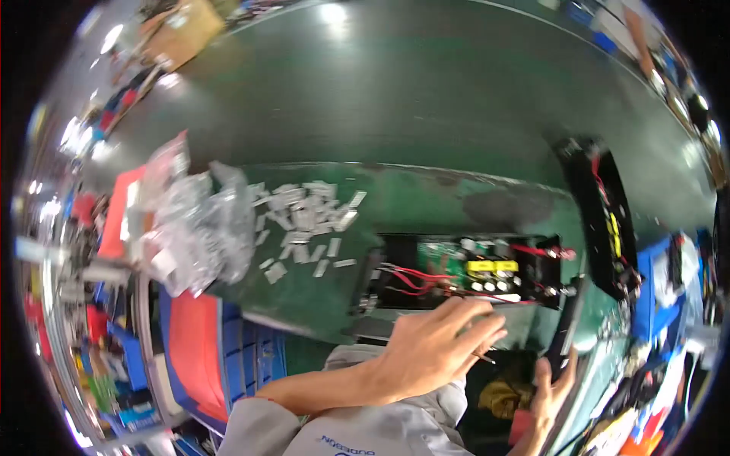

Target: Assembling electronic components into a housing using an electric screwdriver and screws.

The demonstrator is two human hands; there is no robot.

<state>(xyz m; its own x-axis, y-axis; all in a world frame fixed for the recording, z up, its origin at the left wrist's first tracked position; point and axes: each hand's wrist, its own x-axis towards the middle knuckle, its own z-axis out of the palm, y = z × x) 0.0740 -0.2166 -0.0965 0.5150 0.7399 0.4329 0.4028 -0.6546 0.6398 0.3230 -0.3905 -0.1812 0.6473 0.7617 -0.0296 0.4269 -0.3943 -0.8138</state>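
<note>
An open black metal case [399, 249] with a green circuit board [437, 262], yellow-wrapped parts and red wires lies before me on the green table. My left hand [445, 334] reaches over its near edge with fingers curled. A thin pointed metal piece [484, 357] sticks out at those fingertips; the rest of it is hidden. At the right end of the case, my right hand [551, 391] is closed on the lower part of a long black panel [566, 323]. The panel stands tilted beside the case.
A second black case [601, 216] with wires lies at the right. Small silvery pieces [304, 213] are scattered left of centre, next to clear plastic bags [201, 228]. Blue bins [658, 289] stand right, blue drawers [247, 357] lower left. A cardboard box [182, 34] sits far left.
</note>
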